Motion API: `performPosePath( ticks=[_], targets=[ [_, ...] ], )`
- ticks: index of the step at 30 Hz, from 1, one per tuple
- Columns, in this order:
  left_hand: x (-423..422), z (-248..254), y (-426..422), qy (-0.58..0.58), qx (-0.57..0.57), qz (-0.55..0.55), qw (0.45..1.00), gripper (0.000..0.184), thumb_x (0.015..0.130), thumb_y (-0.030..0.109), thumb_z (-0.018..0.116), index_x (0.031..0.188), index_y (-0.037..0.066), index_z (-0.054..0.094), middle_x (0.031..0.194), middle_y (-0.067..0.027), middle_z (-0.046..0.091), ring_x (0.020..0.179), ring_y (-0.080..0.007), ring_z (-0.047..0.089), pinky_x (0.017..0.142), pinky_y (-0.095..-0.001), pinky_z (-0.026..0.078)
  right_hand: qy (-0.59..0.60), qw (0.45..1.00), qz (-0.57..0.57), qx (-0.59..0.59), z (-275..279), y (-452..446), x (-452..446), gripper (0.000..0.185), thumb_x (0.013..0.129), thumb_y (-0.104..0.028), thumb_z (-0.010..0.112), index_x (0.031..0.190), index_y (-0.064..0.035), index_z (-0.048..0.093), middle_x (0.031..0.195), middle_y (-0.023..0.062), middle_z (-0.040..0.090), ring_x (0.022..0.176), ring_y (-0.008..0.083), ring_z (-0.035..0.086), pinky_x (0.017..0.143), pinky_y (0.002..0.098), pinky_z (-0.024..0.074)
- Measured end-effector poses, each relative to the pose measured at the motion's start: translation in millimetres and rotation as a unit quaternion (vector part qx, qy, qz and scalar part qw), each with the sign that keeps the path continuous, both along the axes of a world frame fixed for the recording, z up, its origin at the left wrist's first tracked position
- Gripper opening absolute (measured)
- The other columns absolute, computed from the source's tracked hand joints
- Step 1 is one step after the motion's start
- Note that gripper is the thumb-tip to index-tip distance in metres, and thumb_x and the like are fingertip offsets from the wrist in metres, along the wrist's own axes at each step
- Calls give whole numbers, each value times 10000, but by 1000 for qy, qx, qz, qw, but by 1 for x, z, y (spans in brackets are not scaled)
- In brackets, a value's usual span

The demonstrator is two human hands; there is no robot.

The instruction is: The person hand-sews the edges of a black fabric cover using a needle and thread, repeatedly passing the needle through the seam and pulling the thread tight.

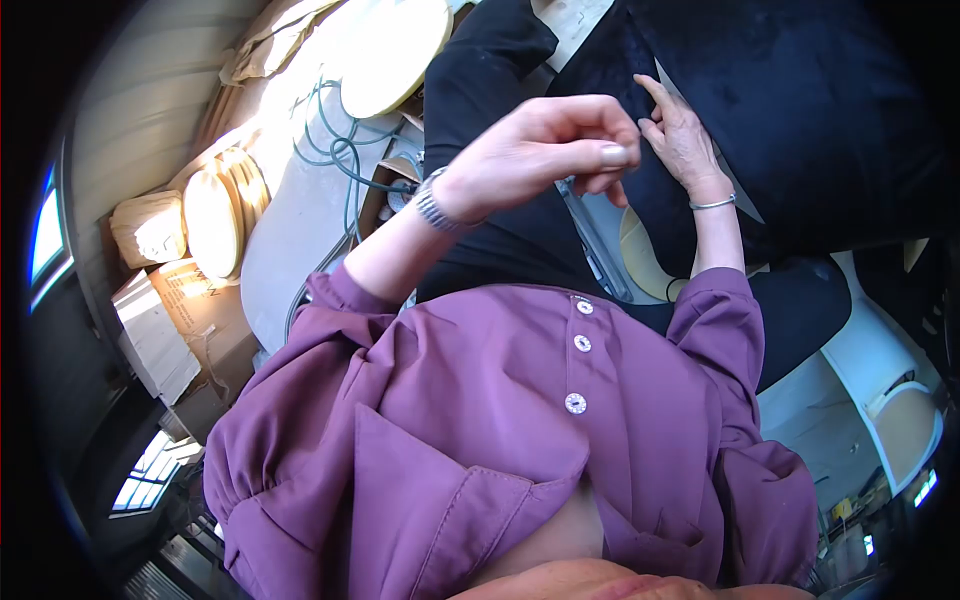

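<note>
Both hands are ahead of the purple shirt (480, 350): the right hand (688, 148) lies with fingers loosely apart on the dark cloth (820, 110), which spreads ahead and to the shirt's right, while the left hand (560, 145) hovers, fingers curled toward the thumb; whether they pinch anything, I cannot tell. Keeping the cloth smooth under light, even pressure would help.
</note>
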State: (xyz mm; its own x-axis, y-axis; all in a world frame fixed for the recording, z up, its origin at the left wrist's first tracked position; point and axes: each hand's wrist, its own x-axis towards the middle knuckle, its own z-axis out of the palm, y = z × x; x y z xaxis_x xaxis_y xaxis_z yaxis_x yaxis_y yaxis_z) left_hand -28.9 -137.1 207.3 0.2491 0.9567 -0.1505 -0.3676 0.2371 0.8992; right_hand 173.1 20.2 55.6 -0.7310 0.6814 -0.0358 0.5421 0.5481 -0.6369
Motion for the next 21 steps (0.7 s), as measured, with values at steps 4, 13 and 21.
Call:
performPosePath(
  ticks=[4,13,21],
  targets=[
    [-98,78,-41,-16,301,246,921,201,1077,97,451,1151,-27,592,866,-87,614,746,-133,550,1102,-671,439,32,999,-11,-19,-8,-2,5,448,884,-82,726,1314,-136,609,839,106,607,709,252,616,737,390,530],
    [-244,34,-97,633,155,468,597,86,1007,86,672,1051,26,716,861,-14,733,770,-73,664,742,-217,545,60,997,-33,20,-4,-11,13,181,963,-209,711,1051,-59,663,828,134,667,781,323,664,741,402,532],
    [-317,6,-89,785,98,385,476,140,981,177,702,1088,96,743,881,-124,760,755,-257,739,690,-332,565,71,991,-106,-50,-10,-12,11,431,991,-228,678,1392,-116,567,898,137,726,814,287,729,783,390,554]
  ],
)
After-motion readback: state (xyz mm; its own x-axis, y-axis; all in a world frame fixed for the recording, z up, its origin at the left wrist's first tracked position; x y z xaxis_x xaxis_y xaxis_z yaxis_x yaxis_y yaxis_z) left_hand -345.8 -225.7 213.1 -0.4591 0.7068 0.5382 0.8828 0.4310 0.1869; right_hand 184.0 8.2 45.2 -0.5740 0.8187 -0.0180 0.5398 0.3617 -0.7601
